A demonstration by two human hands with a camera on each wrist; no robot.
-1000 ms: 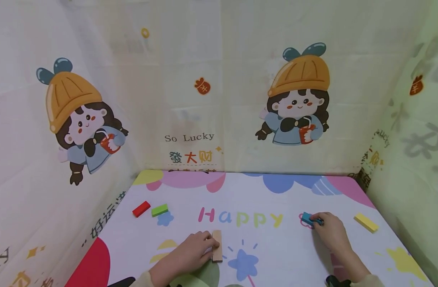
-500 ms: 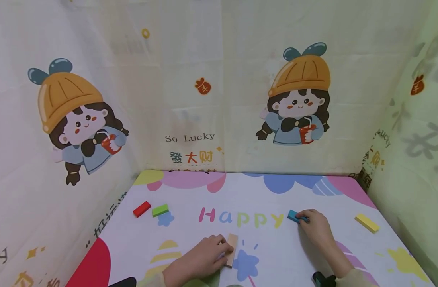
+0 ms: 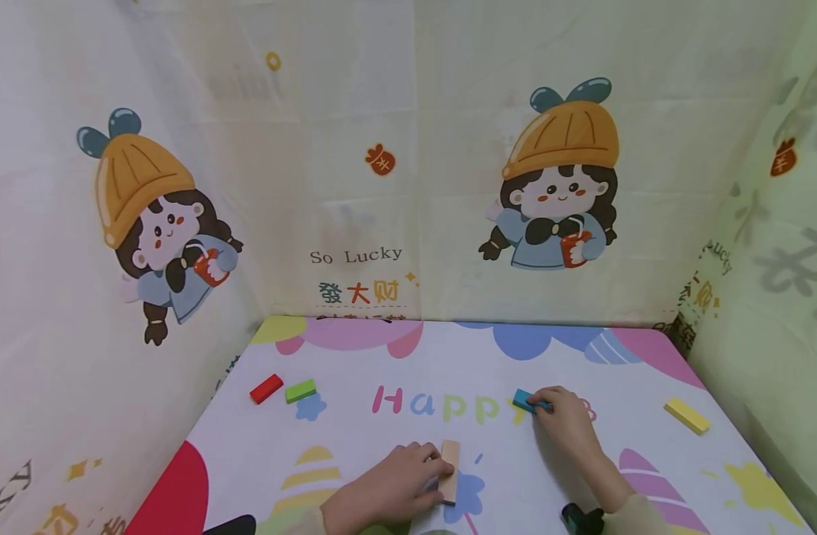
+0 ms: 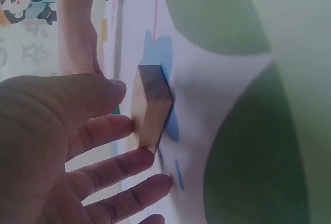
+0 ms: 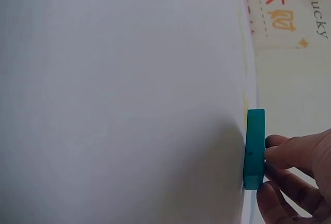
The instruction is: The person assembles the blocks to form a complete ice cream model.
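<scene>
My left hand [image 3: 402, 479] lies beside a plain wooden block [image 3: 451, 468] on the table. In the left wrist view, its fairly straight fingertips [image 4: 142, 158] touch or nearly touch the side of the wooden block [image 4: 147, 107], while the thumb stands off from it. My right hand [image 3: 565, 420] has its thumb and fingers on a blue block [image 3: 523, 400] over the printed word. Seen from the right wrist, the blue block [image 5: 254, 149] looks teal, low over the tabletop, with the fingers curled at its upper edge and one end; the far-side contact is hidden.
A red block [image 3: 267, 388] and a green block [image 3: 301, 391] lie at the left of the printed table [image 3: 382, 364]. A yellow block [image 3: 687, 416] rests at the right. Patterned cloth [image 3: 442, 223] hangs behind and on both sides.
The wooden block has shifted rightward with my left hand, and the blue block has travelled leftward with my right hand, so the two are closer together. Red, green and yellow blocks stay put.
</scene>
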